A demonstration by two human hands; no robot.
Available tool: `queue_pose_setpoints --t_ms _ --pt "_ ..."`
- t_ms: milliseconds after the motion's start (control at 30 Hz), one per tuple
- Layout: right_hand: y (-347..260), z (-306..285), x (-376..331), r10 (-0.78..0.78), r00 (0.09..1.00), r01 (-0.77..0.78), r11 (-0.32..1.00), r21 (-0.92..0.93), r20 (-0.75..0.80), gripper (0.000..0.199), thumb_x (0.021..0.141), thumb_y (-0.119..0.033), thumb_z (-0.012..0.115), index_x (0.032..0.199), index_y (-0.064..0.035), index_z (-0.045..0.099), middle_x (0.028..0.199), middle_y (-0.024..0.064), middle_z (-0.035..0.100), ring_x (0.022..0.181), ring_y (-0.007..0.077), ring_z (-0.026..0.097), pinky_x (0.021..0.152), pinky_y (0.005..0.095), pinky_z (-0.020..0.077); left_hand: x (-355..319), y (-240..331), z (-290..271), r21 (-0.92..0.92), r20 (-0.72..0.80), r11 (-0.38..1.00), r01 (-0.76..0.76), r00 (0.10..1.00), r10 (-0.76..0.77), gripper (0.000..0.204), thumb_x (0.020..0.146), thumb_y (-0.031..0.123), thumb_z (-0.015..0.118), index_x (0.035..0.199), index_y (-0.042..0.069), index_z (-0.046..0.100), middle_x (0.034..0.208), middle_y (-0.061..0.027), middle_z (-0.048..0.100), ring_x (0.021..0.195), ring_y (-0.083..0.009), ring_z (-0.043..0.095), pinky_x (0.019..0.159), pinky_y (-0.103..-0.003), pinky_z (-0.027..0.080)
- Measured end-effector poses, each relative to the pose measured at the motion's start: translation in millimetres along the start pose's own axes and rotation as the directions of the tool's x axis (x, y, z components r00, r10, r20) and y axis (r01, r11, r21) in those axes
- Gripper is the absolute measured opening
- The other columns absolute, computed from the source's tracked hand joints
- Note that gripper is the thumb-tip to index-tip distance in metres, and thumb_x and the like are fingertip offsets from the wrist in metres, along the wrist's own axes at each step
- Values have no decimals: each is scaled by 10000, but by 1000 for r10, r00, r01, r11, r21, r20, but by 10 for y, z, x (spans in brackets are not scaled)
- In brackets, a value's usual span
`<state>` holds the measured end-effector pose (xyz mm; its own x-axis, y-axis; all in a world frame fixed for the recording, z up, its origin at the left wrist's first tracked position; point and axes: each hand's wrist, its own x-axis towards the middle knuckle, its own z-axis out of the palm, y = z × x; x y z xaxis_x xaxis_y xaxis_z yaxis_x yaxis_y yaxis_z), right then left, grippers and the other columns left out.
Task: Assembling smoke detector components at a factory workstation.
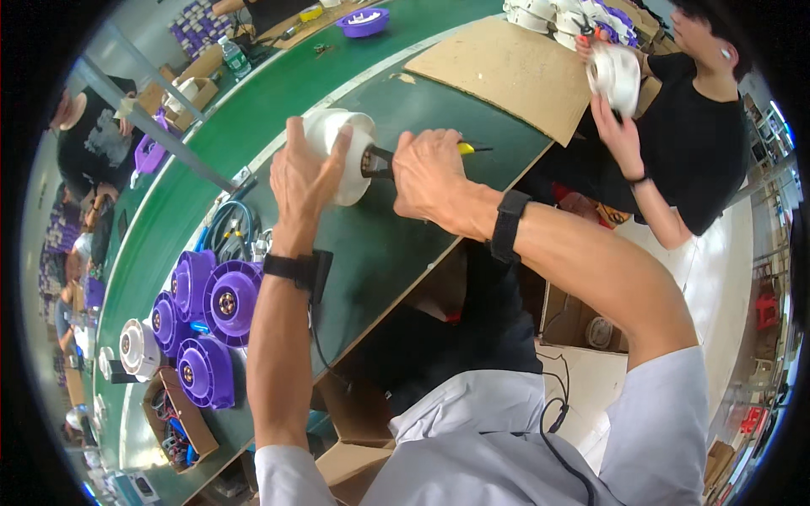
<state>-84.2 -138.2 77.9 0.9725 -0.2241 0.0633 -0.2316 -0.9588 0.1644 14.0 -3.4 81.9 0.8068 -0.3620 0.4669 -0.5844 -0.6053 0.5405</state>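
My left hand (pixel 297 185) is wrapped round a white round plastic housing (pixel 356 181), raised above the green table. In my right hand (pixel 432 175) is a dark-jawed hand tool, which looks like pliers (pixel 381 162). A yellow and black end of it sticks out past my fingers. Its jaws meet the brass-coloured centre of the housing; their exact grip is hidden. Left of my left forearm stand several purple round housings (pixel 232 304) with similar centres, and a white one (pixel 139 347) beside them.
A cardboard sheet (pixel 506 72) covers the table's far right. At the right, a co-worker (pixel 700 126) holds another white housing (pixel 614 80). Coiled blue cable (pixel 232 223) lies past the purple housings. An open box of wires (pixel 179 422) sits near the lower left; a green conveyor belt (pixel 287 93) runs behind.
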Motion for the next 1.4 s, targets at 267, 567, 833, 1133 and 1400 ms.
queue_pose_setpoints --t_ms 267,567,833,1133,1400 --pt "68 44 -193 -151 952 -18 838 545 265 351 644 -151 566 886 64 704 947 286 677 944 411 675 835 473 529 114 -265 -39 -165 -53 985 43 997 -52 621 818 514 691 1142 2 554 974 -272 678 908 -401 675 799 -443 521" --pt "568 -36 133 122 992 -67 241 968 39 393 659 -360 685 642 31 656 688 194 645 702 276 633 679 389 481 -45 -533 -72 -396 -87 903 164 973 -215 625 860 504 669 1212 -4 571 1125 -232 639 1033 -295 631 888 -378 489" --pt "406 804 57 520 803 231 178 957 -291 530 748 -311 780 1058 69 580 961 132 632 873 205 595 816 340 476 -257 -505 20 -583 -78 779 229 940 -334 581 907 454 644 1167 -59 570 1061 -185 647 961 -228 621 856 -334 483" --pt "912 749 -271 82 987 121 206 971 -140 657 796 -256 715 1362 -2 497 1303 183 568 1225 262 516 1068 332 346 -377 -423 -9 -584 -39 758 290 923 -383 538 936 429 619 1160 -55 548 1027 -145 629 926 -191 605 814 -309 488" --pt "490 29 -380 5 999 -26 674 738 32 650 720 -190 669 1338 -108 483 985 205 573 937 326 526 870 384 440 -422 -318 104 -539 -191 837 91 955 -227 660 933 509 596 1272 -33 437 1122 -194 565 1038 -242 581 878 -359 494"
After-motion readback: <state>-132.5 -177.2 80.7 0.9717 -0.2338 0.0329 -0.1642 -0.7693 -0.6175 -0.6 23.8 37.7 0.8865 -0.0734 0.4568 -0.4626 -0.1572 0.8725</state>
